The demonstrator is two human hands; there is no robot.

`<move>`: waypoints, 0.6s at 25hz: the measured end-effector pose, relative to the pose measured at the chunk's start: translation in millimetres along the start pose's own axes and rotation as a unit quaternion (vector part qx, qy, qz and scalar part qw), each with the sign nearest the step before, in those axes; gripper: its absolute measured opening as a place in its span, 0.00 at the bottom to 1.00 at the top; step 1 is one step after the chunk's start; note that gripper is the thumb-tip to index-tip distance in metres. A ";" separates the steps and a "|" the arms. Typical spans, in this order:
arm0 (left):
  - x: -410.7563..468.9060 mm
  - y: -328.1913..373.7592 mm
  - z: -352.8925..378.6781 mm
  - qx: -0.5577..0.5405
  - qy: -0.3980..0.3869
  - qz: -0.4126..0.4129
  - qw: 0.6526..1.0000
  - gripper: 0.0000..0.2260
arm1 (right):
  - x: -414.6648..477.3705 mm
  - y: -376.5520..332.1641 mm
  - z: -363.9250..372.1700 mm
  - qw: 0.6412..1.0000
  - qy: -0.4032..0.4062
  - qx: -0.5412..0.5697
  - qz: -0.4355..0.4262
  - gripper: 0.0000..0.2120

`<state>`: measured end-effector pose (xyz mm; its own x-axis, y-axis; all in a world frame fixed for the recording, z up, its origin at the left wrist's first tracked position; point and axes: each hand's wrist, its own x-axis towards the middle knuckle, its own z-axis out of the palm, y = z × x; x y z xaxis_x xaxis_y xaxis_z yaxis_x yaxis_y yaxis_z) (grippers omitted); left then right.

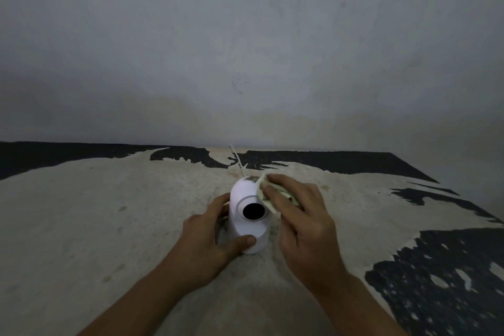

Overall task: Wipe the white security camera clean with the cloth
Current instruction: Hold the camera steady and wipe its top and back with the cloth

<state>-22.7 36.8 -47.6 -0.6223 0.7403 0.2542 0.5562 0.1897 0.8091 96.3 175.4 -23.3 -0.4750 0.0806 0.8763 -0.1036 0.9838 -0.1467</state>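
Two bare hands work on one white camera (246, 215), which stands upright near the middle of a worn surface (109, 213). The camera has one round black lens (253, 211) set in a pale ring, facing the viewer and tilted slightly up. One thin white cable (237, 159) runs from behind the camera's head toward the far edge of the surface.

The left hand (210, 243) wraps the camera's base: its thumb lies across the front of the base, and its fingers curl round the left side and back, so this grip is closed on the camera. The right hand (302, 215) holds one pale, crumpled cloth (266, 198) and presses it against the upper right side of the camera's head, just beside the lens ring. The fingers lie flat over the cloth with the thumb underneath, so this grip is closed on the cloth; most of the cloth is hidden under the palm.

Two forearms enter from the bottom edge, both bare.

The surface is pale and rough over most of its area, with dark patches along the far edge and at the right where the coating is different. One plain grey wall (245, 49) rises behind it. The scene is dim, and fine marks on the camera cannot be made out.
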 end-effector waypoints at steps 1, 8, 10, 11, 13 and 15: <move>0.2 -0.3 0.4 0.002 0.002 0.001 1.000 0.33 | -0.2 -5.3 3.3 0.999 -0.019 -0.021 -0.024 0.16; 2.0 -0.6 -1.4 0.013 0.001 0.004 1.000 0.32 | 2.7 3.7 -9.6 0.996 -0.051 -0.048 -0.057 0.23; 1.9 -1.1 -1.3 0.014 0.002 0.004 1.000 0.32 | -0.6 11.4 -14.4 0.995 -0.060 -0.057 -0.056 0.17; 1.8 -1.8 -1.3 0.014 0.003 0.002 1.000 0.33 | -1.5 15.2 -16.1 0.995 -0.062 -0.058 -0.055 0.14; 1.4 -3.1 -1.2 0.007 0.001 0.000 1.000 0.33 | -1.0 20.2 -19.0 0.997 -0.049 -0.042 -0.044 0.11; 1.3 -4.2 -1.2 0.005 -0.002 0.002 1.000 0.33 | -0.1 16.9 -18.6 1.000 -0.007 0.005 -0.009 0.12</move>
<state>-26.5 36.2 -50.1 -0.6175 0.7438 0.2557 0.5645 0.1928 0.8026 110.9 195.0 -17.4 -0.4843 0.0600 0.8729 -0.1207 0.9835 -0.1346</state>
